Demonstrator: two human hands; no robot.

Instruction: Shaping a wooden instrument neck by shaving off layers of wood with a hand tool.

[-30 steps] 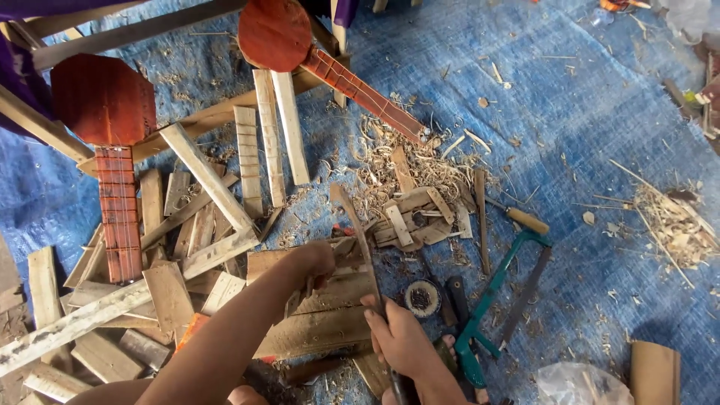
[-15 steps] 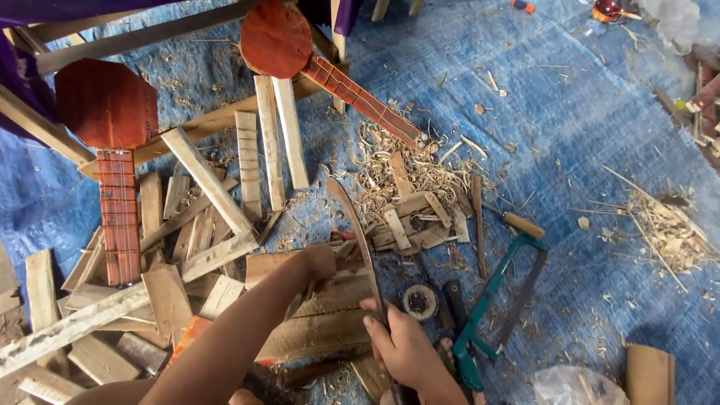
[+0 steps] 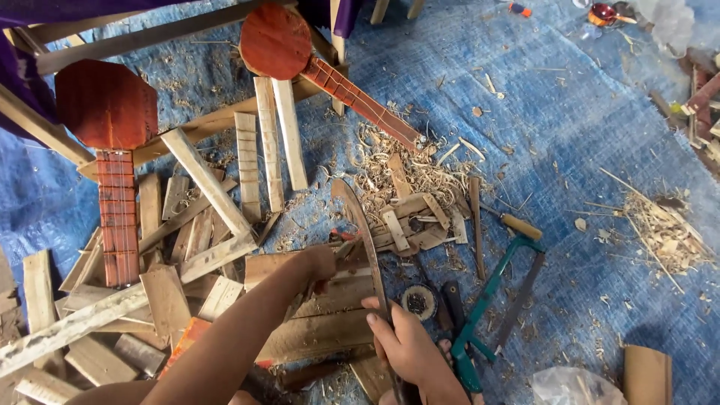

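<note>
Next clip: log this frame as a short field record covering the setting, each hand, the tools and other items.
setting: blue tarp on the ground, strewn with wood shavings
left hand: presses on a wooden piece on stacked boards
right hand: grips the handle end of a long curved blade
tools nearby: green-framed hacksaw, wooden-handled tool, tape roll
other items: two red-brown small stringed instruments, octagonal body and round body; loose wooden slats

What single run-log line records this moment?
right hand: grips long curved blade | left hand: holds small wood piece on board | beside: green hacksaw
</note>
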